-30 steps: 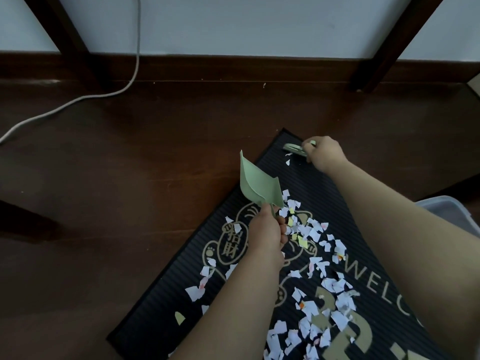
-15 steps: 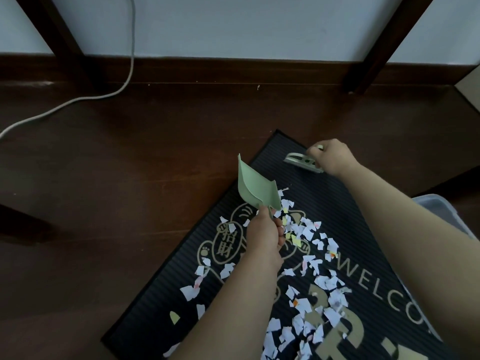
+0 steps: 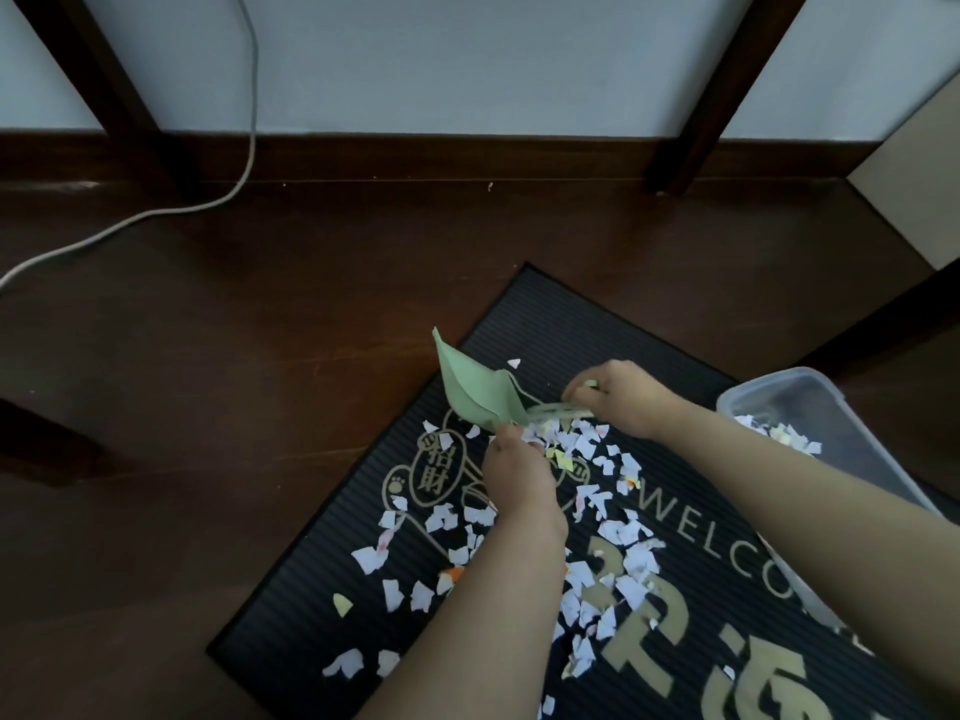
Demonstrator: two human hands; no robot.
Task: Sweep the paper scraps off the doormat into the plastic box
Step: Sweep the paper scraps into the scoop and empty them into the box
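A black ribbed doormat (image 3: 670, 387) with gold "WELCOME" lettering lies on the floor, strewn with several white and coloured paper scraps (image 3: 613, 543). My left hand (image 3: 514, 472) grips the handle of a pale green dustpan (image 3: 475, 389), tilted up on edge at the mat's left side. My right hand (image 3: 621, 394) grips a small green brush (image 3: 558, 410), its bristles down on the scraps right beside the dustpan's mouth. A clear plastic box (image 3: 810, 407) stands at the mat's right edge with some scraps inside.
Dark wooden floor (image 3: 234, 356) surrounds the mat. A white cable (image 3: 156, 213) trails across the floor at the left. Two dark furniture legs (image 3: 691, 127) stand by the skirting board. A beige cabinet corner (image 3: 919, 189) sits at the far right.
My right hand has drawn the brush from the mat's far corner down toward the dustpan, pushing scraps to its mouth. The plastic box has come further into view.
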